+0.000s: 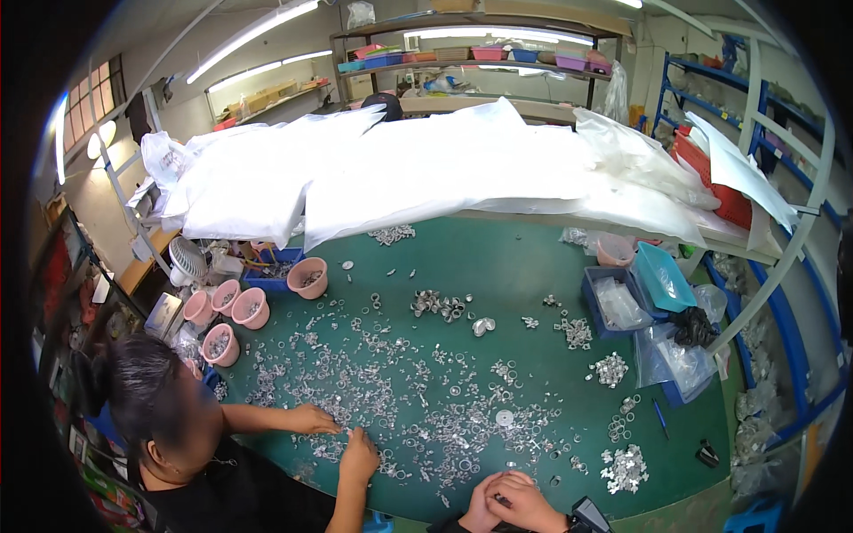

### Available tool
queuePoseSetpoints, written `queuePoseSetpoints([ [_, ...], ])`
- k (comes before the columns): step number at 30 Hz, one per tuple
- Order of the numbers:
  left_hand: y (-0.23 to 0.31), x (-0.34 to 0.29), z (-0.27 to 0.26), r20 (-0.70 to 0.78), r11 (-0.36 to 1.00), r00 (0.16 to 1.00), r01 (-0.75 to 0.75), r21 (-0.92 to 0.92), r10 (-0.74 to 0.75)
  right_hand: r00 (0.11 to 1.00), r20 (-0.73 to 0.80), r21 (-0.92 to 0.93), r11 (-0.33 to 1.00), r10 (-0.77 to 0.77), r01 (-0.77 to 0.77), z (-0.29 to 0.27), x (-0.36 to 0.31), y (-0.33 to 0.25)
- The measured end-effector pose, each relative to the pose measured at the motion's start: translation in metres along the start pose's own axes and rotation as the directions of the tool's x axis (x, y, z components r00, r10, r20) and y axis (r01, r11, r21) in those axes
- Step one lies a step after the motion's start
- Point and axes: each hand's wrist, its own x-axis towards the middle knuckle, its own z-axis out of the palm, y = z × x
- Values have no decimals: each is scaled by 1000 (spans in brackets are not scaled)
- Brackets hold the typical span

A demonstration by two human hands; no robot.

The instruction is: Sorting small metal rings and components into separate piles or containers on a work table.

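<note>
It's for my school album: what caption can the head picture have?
Left hand and right hand together at a green table strewn with silvery parts, near a co-worker.

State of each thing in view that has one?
Left hand: clasped with right
Right hand: clasped with left
Metal parts: loose, scattered and heaped
Left-side pink buckets: open, several holding parts
Turquoise bin: open
Ceiling light: lit
Fan: can't tell if running

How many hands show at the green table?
4: the wearer's left hand and right hand, together at the near edge of the table; a co-worker's farther hand and nearer hand, among small metal parts. Any behind the white sheets would be hidden.
</note>
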Motion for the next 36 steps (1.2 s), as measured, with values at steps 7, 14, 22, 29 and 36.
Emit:
queuePoseSetpoints([
  [7,41,-46,37,-23,998,998,58,14,-58,880,-56,159,874,472,-459,23,-4,-8],
  [14,37,-67,44,-169,995,982,89,49,-79,481,-876,-60,998,-38,-31,-66,0,-28],
  [22,22,-104,83,-105,973,989,119,197,-99,873,-199,379,856,445,-350,-30,65,90],
  [29,31,-127,68,-164,953,960,-187,237,229,987,52,-239,962,151,-135,79,107,194],
  [36,37,-119,42,-248,962,931,-245,122,269,993,-61,-301,947,97,-111,104,115,227],
])
